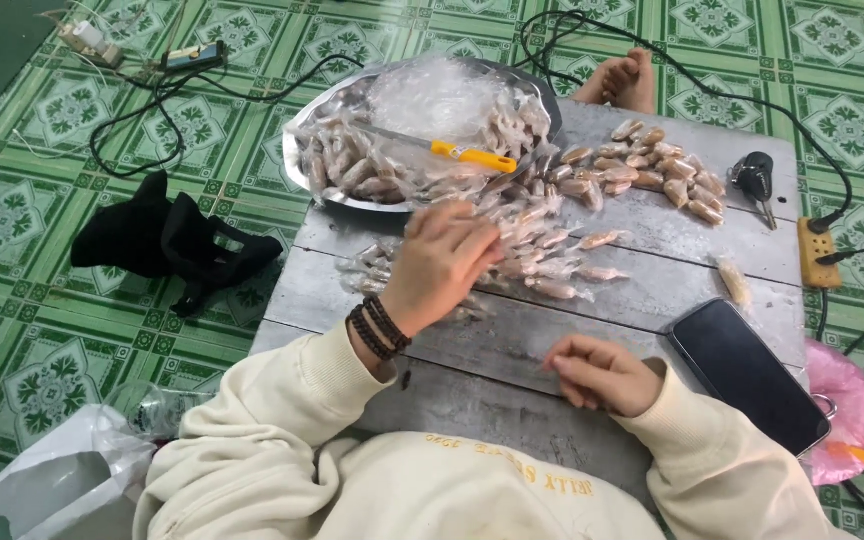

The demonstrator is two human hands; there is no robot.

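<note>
Two hands work over a low grey wooden table (pixel 652 290). Your left hand (pixel 439 262), with a dark bead bracelet (pixel 379 328) at its wrist, reaches forward with fingers curled down onto a heap of clear-wrapped sweets (pixel 542 255); whether the fingertips pinch one wrapper or merely rest on the heap cannot be told, since the back of the hand hides them. Your right hand (pixel 600 374) lies nearer your body, well apart from the left, its fingers loosely curled together on the bare boards; whether it holds anything cannot be told.

Beyond the left hand's fingertips stands a round metal tray (pixel 304 160) piled with more wrapped pieces, a crumpled sheet of clear plastic film (pixel 432 95) and a knife with a yellow handle (pixel 472 156). Farther out and to the right of that hand lies a separate cluster of brown unwrapped pieces (pixel 652 170), with a black car key (pixel 755 178) just beside it. To the right of your right hand rests a dark smartphone (pixel 747 375), face up. One lone wrapped piece (pixel 734 283) lies just beyond the phone.
</note>
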